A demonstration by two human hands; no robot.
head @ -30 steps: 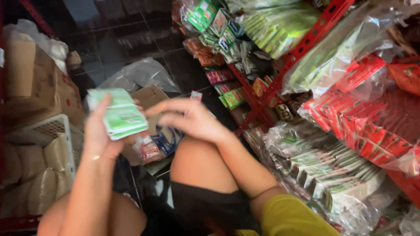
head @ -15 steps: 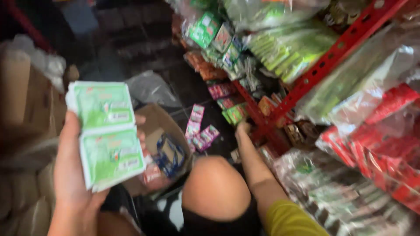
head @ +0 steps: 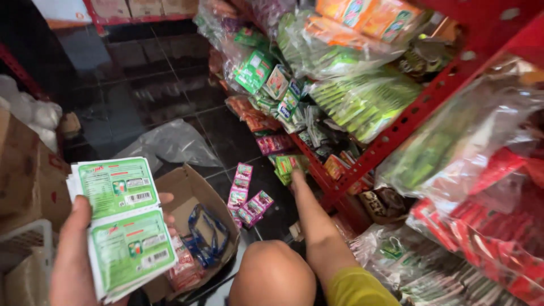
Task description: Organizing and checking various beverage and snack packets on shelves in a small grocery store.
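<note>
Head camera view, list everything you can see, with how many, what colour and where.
Sachet strip: one stack, green and white, in the left hand.
Cardboard box: one, brown, open on the floor at centre, holding blue and red packets.
Pink sachets: a few strips, on the floor by the box.
Plastic bag: one, clear, crumpled on the dark tiles.
Shelf rack: one, red metal, at right, crammed with green, orange and red packets.
Green packet: one, low on the rack, at the right hand.
Left hand: holds the stack.
Right hand: reaches to the low shelf.

Left hand [head: 76, 255] raised, fingers [head: 166, 198] clamped; right arm [head: 317, 226] outstretched
</note>
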